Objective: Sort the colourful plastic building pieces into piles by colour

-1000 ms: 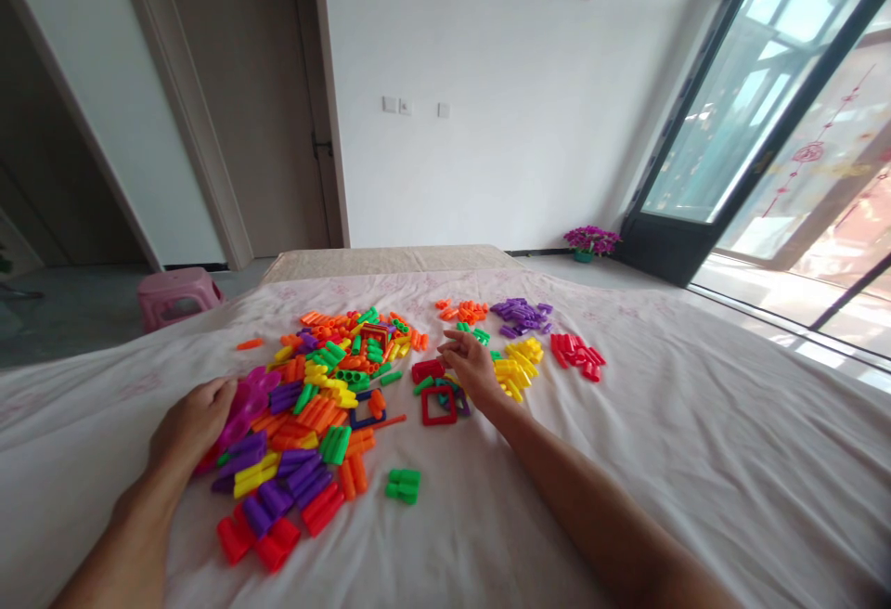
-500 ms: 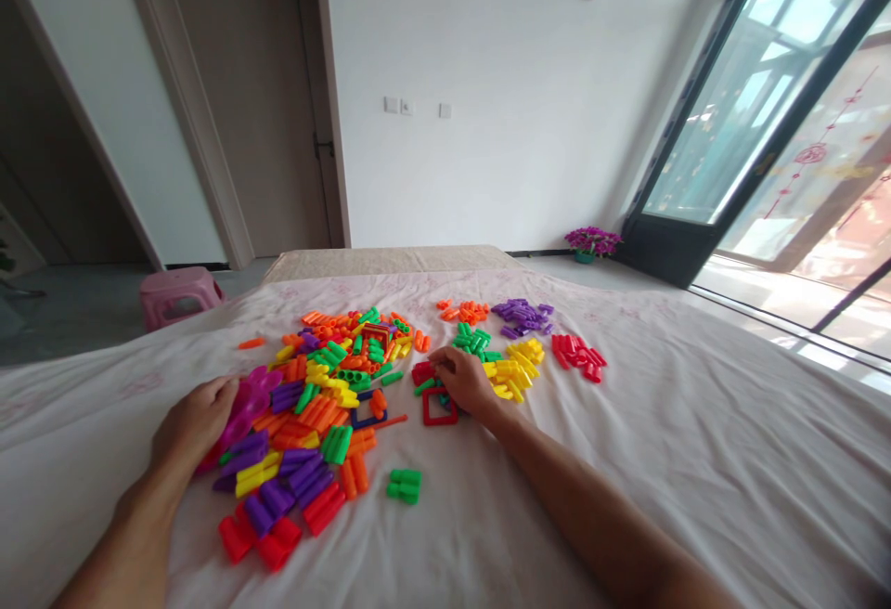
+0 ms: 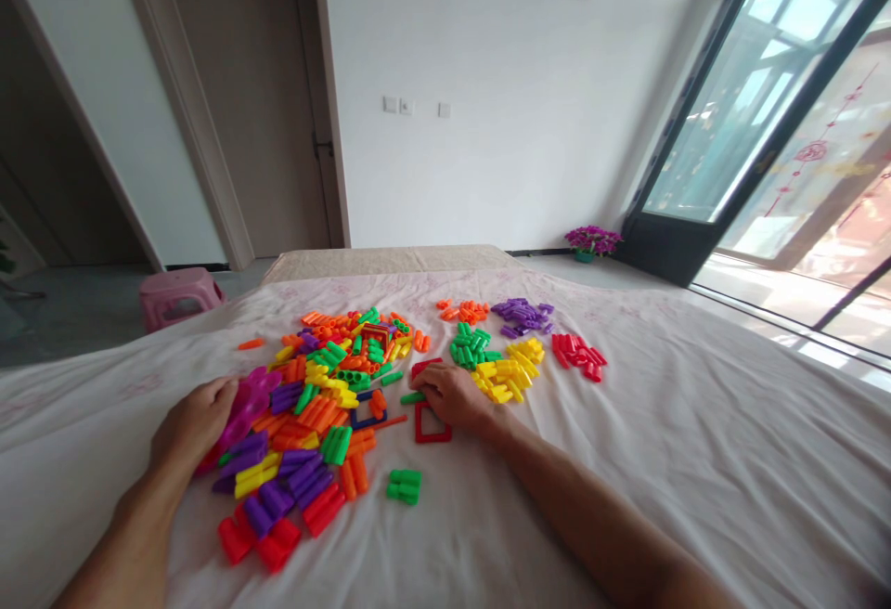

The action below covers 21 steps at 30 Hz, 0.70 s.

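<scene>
On the left, my left hand (image 3: 199, 414) is closed on the rim of a magenta flower-shaped plastic basket (image 3: 251, 397), tipped beside a mixed heap of coloured plastic building pieces (image 3: 324, 409). My right hand (image 3: 456, 395) is low over the cloth, fingers bent and pressed down on a green building piece (image 3: 412, 398), whose end sticks out to the left. A red square frame (image 3: 432, 437) lies just below these fingers, and a red piece (image 3: 426, 366) shows just beyond them. My palm hides whatever else is underneath.
Sorted piles of orange (image 3: 465, 311), purple (image 3: 523, 316), green (image 3: 471, 346), yellow (image 3: 511, 372) and red pieces (image 3: 579, 356) stand beyond my right hand. A green block (image 3: 405, 486) lies alone nearer me. A pink stool (image 3: 181, 298) stands past the cloth-covered surface (image 3: 626, 451).
My right hand has shifted slightly left and towards me; the green piece and the red square frame moved the same way. My left hand and the basket stay where they were.
</scene>
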### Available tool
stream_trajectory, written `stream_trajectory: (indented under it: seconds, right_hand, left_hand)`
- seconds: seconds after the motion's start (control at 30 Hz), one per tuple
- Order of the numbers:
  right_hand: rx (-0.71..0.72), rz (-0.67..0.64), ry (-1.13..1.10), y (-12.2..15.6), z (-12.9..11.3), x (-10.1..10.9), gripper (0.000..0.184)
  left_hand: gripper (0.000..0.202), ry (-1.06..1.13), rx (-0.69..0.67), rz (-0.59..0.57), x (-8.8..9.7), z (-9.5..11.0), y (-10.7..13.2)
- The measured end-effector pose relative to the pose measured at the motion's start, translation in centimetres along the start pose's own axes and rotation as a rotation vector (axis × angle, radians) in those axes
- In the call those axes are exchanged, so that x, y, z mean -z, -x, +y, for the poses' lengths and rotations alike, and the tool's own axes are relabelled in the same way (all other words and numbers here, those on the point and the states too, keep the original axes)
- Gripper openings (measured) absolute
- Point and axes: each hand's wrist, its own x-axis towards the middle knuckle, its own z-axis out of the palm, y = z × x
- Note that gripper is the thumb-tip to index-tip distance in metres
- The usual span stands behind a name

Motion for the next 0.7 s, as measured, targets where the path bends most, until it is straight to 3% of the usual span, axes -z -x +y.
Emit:
stream_trajectory:
  seconds: [0.1, 0.3, 0.7]
  right_hand:
    - [-0.010, -0.009, -0.018, -0.1, -0.4, -0.1, 0.025]
    - [-0.171, 0.116, 0.056, -0.1, -0.3, 0.3, 0.027]
    - [-0.106, -0.050, 0.273, -0.7, -1.3, 1.4, 0.022]
  left_hand:
    - [0.061, -0.001, 0.003, -0.005, 0.1, 0.1, 0.1]
    - [0.061, 0.013, -0.010, 0.007, 0.3, 0.3, 0.4]
    - [0.059, 0.026, -0.029, 0.030, 0.2, 0.2, 0.3]
